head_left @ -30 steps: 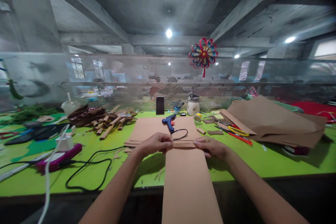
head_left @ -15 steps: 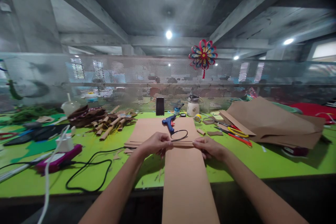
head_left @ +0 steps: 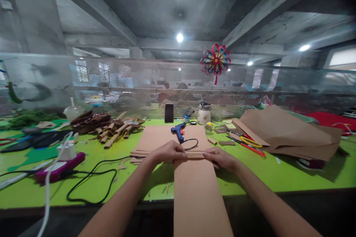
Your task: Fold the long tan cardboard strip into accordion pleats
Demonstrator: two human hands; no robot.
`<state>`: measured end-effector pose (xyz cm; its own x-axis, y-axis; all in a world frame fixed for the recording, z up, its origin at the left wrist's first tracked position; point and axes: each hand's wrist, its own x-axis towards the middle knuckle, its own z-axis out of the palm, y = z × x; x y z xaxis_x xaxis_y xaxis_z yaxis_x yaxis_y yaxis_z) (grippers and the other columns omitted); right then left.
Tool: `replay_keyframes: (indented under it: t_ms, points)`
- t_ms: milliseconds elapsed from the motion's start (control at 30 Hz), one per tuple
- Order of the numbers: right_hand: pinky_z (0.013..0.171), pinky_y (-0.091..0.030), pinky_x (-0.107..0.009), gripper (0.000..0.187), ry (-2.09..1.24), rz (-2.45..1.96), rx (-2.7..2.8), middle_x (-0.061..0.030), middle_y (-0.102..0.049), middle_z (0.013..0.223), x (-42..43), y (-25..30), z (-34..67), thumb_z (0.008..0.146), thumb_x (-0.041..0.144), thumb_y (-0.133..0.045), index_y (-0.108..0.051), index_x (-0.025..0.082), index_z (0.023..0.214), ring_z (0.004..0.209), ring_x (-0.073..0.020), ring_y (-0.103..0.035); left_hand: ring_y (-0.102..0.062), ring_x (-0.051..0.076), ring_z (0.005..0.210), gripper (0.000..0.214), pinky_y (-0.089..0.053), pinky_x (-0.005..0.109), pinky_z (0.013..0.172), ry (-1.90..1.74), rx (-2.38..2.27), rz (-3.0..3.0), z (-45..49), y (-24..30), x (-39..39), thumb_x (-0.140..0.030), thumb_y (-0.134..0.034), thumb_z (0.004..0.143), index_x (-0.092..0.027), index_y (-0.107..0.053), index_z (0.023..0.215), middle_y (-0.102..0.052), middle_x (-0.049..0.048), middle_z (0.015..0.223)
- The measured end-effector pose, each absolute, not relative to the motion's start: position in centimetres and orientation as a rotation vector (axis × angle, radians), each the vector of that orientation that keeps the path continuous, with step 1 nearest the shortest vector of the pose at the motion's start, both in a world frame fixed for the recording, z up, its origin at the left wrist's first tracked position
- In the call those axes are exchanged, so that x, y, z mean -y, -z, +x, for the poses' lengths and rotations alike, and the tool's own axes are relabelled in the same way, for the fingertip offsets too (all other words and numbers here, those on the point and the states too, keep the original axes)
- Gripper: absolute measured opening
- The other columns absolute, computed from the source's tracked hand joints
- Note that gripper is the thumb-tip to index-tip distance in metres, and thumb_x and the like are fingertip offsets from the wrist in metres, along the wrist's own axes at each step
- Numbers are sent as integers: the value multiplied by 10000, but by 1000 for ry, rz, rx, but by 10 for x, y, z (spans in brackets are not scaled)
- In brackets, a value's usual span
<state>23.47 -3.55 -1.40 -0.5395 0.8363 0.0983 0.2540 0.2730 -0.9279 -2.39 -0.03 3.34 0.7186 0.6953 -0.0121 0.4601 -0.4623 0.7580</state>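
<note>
Your left hand (head_left: 170, 152) and right hand (head_left: 221, 158) pinch the paper strip (head_left: 198, 196) at mid-frame, fingers closed on opposite edges; long axis runs toward bottom of frame; neither hand nearer.

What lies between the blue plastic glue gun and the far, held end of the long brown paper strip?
The head view shows a thin black cable loop between the glue gun and the strip, lying on the flat brown paper sheets.
</note>
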Motion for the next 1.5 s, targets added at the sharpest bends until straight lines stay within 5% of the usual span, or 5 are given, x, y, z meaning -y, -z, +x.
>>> replay_keyframes:
  t_ms: [300, 1067, 1500]
  points:
    - [432, -203, -219, 453, -1299, -929, 1918, 68, -397, 385, 41, 8, 233, 836, 548, -496, -427, 168, 599, 355, -55, -282, -465, 106, 571, 201, -309, 190, 502, -241, -937, 2507, -9, -64, 4, -276, -572, 689, -136, -704, 752, -602, 4, 620]
    - [327, -128, -197, 432, -1307, -1042, 1885, 55, -450, 361, 39, 12, 233, 825, 536, -506, -475, 155, 624, 281, -37, -275, -429, 95, 593, 300, -300, 198, 515, -394, -839, 2418, 15, -23, 1, -418, -540, 774, -125, -603, 756, -526, -20, 649]
    - [388, -192, -202, 473, -1189, -1065, 1990, 68, -394, 327, 36, 17, 236, 850, 561, -444, -485, 154, 612, 303, -50, -291, -415, 89, 580, 263, -311, 204, 529, -424, -837, 2376, 19, -20, 5, -377, -541, 761, -123, -577, 707, -503, -27, 620]
